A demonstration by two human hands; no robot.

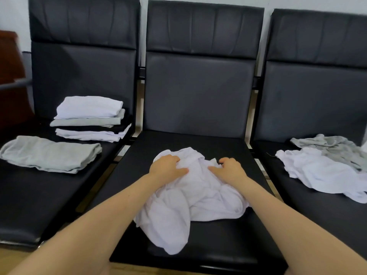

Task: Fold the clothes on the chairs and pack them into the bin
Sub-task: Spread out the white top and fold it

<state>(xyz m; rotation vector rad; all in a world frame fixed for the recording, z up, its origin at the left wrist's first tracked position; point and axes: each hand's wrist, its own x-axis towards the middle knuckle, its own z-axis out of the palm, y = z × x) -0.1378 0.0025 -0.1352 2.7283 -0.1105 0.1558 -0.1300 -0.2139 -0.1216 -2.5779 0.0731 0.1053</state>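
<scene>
A crumpled white garment [190, 201] lies on the seat of the middle black chair [198, 141]. My left hand [166, 165] grips a bunch of its fabric near the far left edge, fingers curled into the cloth. My right hand [228, 168] grips the fabric beside it on the right, fingers curled. On the left chair [39, 205] sits a stack of folded clothes [91, 118] and, nearer, a folded grey garment [49, 153]. On the right chair [317, 211] lie an unfolded white garment [321, 173] and a grey one [333, 145]. No bin is in view.
Three black padded chairs stand side by side against a pale wall, with narrow gaps between the seats. A dark red-brown piece of furniture [10, 76] and a grey bar [15, 84] are at the far left. Wooden floor shows below the seats.
</scene>
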